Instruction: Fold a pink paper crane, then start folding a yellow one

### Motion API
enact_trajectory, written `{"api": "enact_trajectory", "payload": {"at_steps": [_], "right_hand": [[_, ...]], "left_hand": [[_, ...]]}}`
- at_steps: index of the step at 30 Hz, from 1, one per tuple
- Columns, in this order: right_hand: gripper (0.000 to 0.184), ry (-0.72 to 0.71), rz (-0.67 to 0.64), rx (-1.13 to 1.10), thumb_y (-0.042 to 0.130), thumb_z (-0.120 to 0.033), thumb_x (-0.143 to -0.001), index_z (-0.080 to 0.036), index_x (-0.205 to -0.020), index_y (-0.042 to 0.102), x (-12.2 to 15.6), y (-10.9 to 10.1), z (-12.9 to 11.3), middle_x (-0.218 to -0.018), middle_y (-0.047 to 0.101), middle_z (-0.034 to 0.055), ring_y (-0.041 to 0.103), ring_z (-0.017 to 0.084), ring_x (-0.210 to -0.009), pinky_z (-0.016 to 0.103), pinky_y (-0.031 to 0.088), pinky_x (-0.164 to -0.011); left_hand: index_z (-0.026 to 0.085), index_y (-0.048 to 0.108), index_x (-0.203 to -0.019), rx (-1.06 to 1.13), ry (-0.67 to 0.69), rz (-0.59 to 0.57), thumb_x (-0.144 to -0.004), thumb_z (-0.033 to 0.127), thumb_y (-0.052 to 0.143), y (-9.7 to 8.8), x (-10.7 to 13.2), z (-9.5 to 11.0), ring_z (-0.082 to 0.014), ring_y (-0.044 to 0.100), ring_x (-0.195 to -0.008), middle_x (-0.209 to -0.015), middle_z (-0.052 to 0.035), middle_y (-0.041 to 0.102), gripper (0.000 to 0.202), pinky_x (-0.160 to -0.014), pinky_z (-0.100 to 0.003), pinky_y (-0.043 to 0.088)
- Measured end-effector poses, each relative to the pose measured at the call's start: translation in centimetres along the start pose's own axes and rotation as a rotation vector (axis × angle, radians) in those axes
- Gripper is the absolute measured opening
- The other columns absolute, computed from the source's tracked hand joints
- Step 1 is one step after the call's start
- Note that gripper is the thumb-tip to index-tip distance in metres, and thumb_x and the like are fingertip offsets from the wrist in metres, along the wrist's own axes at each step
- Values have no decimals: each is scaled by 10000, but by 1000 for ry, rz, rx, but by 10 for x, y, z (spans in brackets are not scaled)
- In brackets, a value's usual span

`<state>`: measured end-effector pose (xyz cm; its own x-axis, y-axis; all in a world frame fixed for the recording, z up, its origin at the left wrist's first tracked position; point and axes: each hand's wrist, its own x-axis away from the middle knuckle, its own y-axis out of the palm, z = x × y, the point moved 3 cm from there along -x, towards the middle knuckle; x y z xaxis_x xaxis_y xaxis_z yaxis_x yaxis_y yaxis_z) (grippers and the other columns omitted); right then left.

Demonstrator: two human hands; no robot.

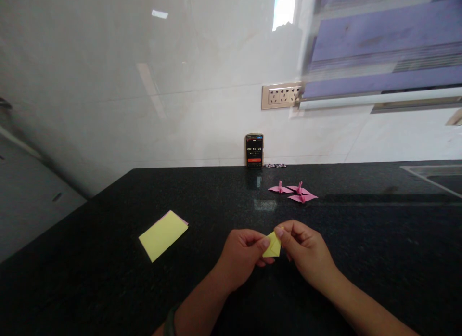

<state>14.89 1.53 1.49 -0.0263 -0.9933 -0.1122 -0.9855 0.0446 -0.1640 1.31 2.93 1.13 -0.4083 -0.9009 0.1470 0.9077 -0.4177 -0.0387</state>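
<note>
A small piece of folded yellow paper (273,248) is pinched between my two hands above the black counter. My left hand (244,256) grips its left side, thumb on top and fingers beneath. At the upper right corner, the thumb and index finger of my right hand (303,247) close on the paper. Crease lines show on its face; part of it is hidden by my fingers. Beyond my hands stand three pink origami cranes (302,198), grouped close together with wings spread.
Yellow paper sheets (164,236) lie to the left, with a pinkish edge showing underneath. A phone (254,150) displaying a timer leans on the wall, beside a beaded strap (275,165). A wall socket (281,96) is above. The counter (108,278) has a recessed edge at far right.
</note>
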Motion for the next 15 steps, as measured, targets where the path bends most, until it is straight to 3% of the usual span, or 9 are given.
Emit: {"api": "enact_trajectory", "payload": {"at_steps": [4, 9, 15], "right_hand": [[207, -8, -25, 26, 477, -333, -776, -156, -692, 542, 1, 0, -2, -551, 489, -22, 415, 84, -461, 189, 330, -413], [194, -55, -95, 88, 486, -307, -781, -148, -699, 562, 3, 2, -3, -585, 511, -9, 441, 96, -522, 204, 366, -480], [218, -26, -125, 66, 480, -325, -786, -146, -692, 562, 5, 5, -3, -560, 475, -22, 409, 83, -480, 185, 341, -423]], "left_hand": [[103, 630, -714, -46, 8, -17, -728, 357, 519, 0, 0, 2, -121, 555, -539, -603, -39, 608, 277, -482, -202, 397], [108, 642, -697, -169, 141, 43, -741, 371, 501, -2, 0, 6, -102, 482, -546, -590, -14, 568, 302, -508, -199, 362], [114, 646, -676, -260, 178, 56, -739, 324, 507, -5, 2, 6, -110, 474, -554, -583, -13, 565, 260, -519, -204, 363]]}}
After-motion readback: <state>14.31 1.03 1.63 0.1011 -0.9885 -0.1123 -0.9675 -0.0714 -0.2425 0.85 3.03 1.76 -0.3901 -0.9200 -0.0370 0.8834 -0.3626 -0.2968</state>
